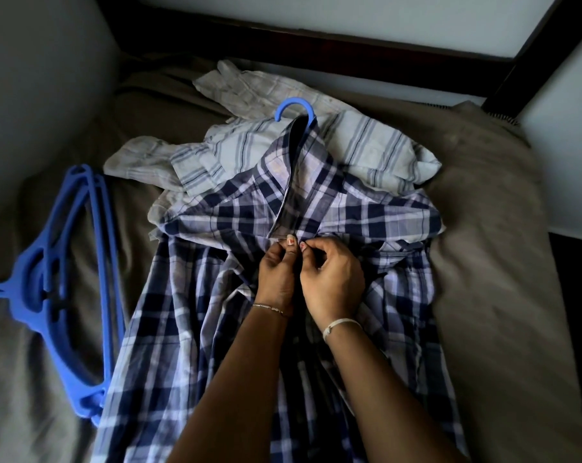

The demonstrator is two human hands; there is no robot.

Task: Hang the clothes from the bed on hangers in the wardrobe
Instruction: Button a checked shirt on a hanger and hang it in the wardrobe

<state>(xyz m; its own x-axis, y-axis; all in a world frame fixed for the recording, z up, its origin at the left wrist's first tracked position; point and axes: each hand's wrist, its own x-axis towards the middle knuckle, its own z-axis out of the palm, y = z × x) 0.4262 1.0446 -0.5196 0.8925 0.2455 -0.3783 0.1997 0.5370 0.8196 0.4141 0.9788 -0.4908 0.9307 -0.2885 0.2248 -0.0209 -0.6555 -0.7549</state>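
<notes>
A navy and white plaid shirt (196, 295) lies spread on the bed, collar away from me. A blue hanger sits inside it; only its hook (294, 110) shows above the collar. My left hand (277, 275) and my right hand (331, 279) meet at the shirt's front just below the collar, each pinching an edge of the placket. Under the plaid shirt lie a pale striped shirt (366, 145) and a whitish garment (249, 88).
A stack of blue hangers (65, 282) lies on the brown bedsheet (496, 248) at the left. A dark wooden bed frame (349, 45) runs along the far side, with a pale wall behind and at the left.
</notes>
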